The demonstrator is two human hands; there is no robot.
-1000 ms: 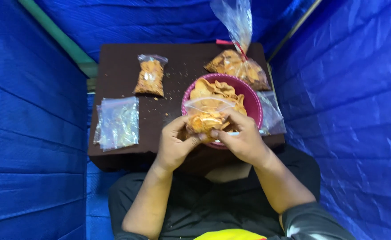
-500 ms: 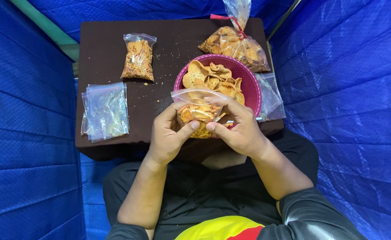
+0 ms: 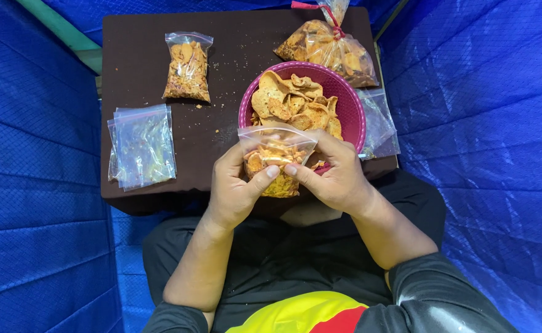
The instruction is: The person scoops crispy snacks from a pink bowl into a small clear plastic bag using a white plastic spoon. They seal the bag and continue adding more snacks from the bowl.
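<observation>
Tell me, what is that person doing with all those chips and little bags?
A person sits at a small dark table and holds a small clear bag part full of orange chips, with the left hand and the right hand both pinching it. Just behind it is a pink bowl of chips. A filled small bag and a stack of empty bags lie on the left, and a big tied bag of chips sits at the back.

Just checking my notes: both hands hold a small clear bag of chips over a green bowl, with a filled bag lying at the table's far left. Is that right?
Not quite: the bowl is pink, not green, as the head view shows. Both the left hand and right hand do hold the small clear bag, and the filled bag lies far left.
</observation>
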